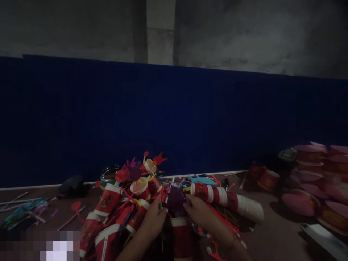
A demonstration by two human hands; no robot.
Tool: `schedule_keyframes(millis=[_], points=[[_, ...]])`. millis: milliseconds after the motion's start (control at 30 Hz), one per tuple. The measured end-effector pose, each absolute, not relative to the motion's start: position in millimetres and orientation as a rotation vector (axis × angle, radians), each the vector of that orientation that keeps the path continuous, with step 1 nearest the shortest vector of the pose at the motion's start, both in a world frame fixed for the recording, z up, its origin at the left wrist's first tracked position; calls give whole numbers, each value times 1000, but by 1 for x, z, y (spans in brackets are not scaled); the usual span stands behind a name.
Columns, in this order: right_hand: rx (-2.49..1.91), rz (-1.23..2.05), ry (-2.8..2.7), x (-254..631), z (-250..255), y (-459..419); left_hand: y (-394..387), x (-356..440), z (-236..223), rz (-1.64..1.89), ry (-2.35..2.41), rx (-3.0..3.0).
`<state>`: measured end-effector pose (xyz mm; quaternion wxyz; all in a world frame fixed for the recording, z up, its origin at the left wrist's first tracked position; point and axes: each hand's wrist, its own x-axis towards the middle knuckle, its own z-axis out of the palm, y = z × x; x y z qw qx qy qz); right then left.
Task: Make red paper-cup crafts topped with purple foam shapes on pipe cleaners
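Note:
My left hand [155,218] is closed in a pinch left of a dark purple cut-out [176,200]. Something small and greenish shows at its fingertips, too dim to name. From the other side, my right hand [200,213] has its fingers bent onto the purple cut-out's right edge. Just below the cut-out, between my wrists, a red paper cup [181,237] with a white rim stands close to me. Left of my hands lies a heap of decorated red cups [109,197] with paper shapes and coloured stems. A row of nested cups [247,207] lies on its side to the right.
A blue panel [174,119] rises behind the work surface. Pink-topped red cups [310,170] are piled far right, near a pale flat object [326,239]. A dark jar [109,173] stands behind the heap. Blue cut-outs [202,180] and red scissors-like handles [214,250] lie among scraps.

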<state>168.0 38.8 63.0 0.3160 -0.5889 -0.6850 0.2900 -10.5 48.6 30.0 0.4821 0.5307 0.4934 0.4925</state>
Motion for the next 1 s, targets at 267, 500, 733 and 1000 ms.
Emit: schedule_keyframes(millis=[267,500,733,1000], points=[[-1694,771,-1850,174,67,41,37,-10,40,1126,1404,1823],[-1686,757,-1869,178,74,41,7,2,59,960,1183,2241],[-1784,674,-1897,180,85,38,6,8,44,536,1202,2250],[-1960,483,-2036,187,81,40,12,-1,64,644,1399,2073]])
